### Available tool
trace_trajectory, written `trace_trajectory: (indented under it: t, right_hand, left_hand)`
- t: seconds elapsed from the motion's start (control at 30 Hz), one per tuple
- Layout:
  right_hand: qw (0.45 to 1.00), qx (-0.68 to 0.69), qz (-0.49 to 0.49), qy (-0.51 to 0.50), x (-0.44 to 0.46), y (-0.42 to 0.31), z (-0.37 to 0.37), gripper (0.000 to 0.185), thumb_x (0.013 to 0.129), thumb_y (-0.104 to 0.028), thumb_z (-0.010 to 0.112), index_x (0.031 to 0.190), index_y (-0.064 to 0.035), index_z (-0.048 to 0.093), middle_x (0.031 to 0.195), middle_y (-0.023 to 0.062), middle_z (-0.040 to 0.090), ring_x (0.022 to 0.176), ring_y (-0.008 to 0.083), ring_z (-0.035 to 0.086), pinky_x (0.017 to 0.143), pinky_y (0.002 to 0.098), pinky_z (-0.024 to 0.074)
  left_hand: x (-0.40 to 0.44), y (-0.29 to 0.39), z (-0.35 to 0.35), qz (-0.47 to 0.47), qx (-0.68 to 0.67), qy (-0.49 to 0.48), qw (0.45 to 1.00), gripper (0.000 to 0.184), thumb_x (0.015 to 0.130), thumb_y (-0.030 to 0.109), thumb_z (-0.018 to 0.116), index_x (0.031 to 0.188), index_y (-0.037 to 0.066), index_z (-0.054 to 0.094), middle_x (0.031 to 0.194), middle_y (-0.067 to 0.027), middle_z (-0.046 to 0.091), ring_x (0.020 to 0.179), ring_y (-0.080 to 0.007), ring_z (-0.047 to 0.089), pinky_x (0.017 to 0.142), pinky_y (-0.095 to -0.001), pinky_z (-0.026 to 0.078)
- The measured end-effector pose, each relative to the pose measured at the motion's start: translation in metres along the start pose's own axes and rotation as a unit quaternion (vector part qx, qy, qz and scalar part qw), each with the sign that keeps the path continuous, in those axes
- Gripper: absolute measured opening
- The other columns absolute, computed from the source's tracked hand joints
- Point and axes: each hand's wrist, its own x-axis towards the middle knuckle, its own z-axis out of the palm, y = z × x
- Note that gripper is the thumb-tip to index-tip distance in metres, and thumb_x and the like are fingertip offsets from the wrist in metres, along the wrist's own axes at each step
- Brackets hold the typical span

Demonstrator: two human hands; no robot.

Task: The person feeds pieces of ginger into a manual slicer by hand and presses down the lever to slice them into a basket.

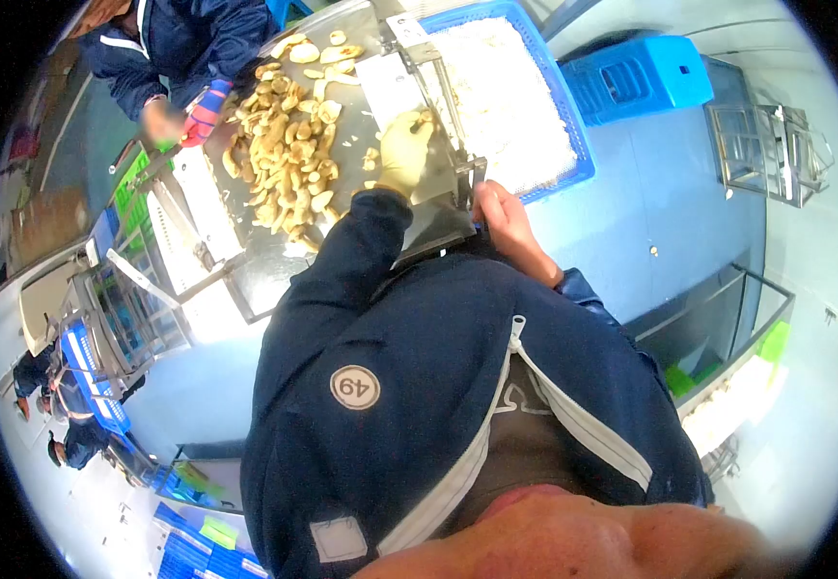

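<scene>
My right hand (510,224) is closed around the dark handle (478,176) of a long metal lever cutter (435,82) at the edge of the steel table. Beside the blade, my left hand (403,152) wears a pale yellow glove, its fingers curled over the cutter's white board (386,89). Whatever lies under those fingers is hidden. Left of that hand spreads a pile of brownish, thick-stemmed mushrooms (288,159), with a few small pieces near the glove. White shredded pieces (496,106) fill a blue basket (581,145) just beyond the blade.
Across the steel table (353,121) a co-worker in a dark jacket (197,48) has their hands by a second cutter (182,217). A blue plastic stool (636,82) stands beyond the basket. Metal frames (771,154) are at the right; other people work far left.
</scene>
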Motion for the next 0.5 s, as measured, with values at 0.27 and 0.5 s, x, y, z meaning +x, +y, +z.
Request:
trace_trajectory:
  t: [0.27, 0.5]
  right_hand:
    - [1.0, 0.01, 0.016, -0.014, -0.001, -0.011, -0.004, 0.04, 0.099, -0.035, 0.043, 0.083, -0.0003, 0.056, 0.08, 0.0091, 0.057, 0.077, 0.0173, 0.052, 0.072, 0.03, 0.0423]
    - [0.996, 0.015, -0.048, -0.071, 0.01, 0.055, -0.003, 0.04, 0.099, -0.033, 0.041, 0.081, -0.0005, 0.055, 0.081, 0.0084, 0.058, 0.077, 0.0173, 0.052, 0.072, 0.0287, 0.0415]
  left_hand:
    - [0.0, -0.009, 0.002, -0.062, -0.184, -0.052, 0.98, 0.024, 0.088, 0.02, 0.062, 0.104, 0.002, 0.065, 0.095, -0.015, 0.068, 0.088, -0.0274, 0.065, 0.081, -0.0338, 0.049]
    - [0.004, -0.001, -0.005, 0.022, -0.034, -0.03, 0.999, 0.022, 0.085, 0.018, 0.065, 0.1, 0.001, 0.067, 0.089, -0.0143, 0.069, 0.076, -0.0206, 0.065, 0.071, -0.0297, 0.05]
